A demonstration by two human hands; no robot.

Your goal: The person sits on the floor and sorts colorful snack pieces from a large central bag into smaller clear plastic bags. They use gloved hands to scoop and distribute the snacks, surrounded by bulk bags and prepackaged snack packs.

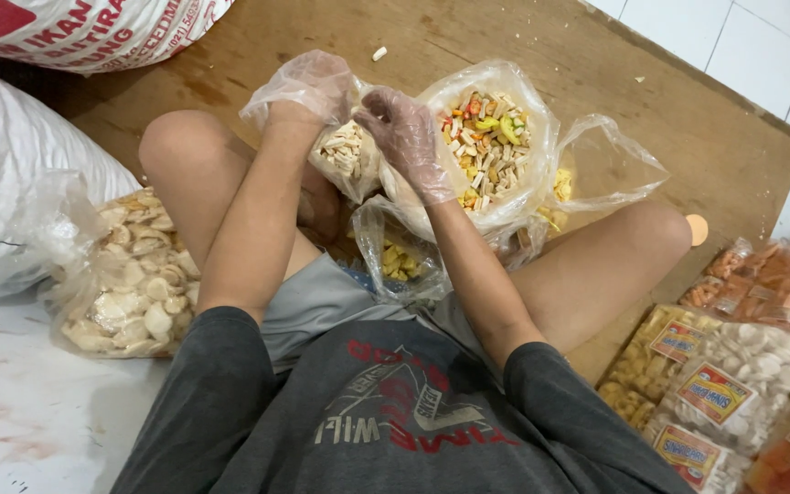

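I sit cross-legged on a wooden board (688, 119). Both my hands wear thin clear plastic gloves. My left hand (308, 91) and my right hand (404, 137) together pinch the top of a small clear bag (345, 155) filled with pale stick-shaped crackers. Right behind it stands a large open plastic bag (486, 142) of mixed crackers in beige, orange, green and red. A smaller bag of yellow crackers (400, 261) lies between my legs.
A big clear bag of round white crackers (134, 284) rests by my left knee, next to large white sacks (11, 165). Sealed, labelled snack packs (733, 375) are piled at the right. An empty clear bag (610, 165) lies beyond my right knee.
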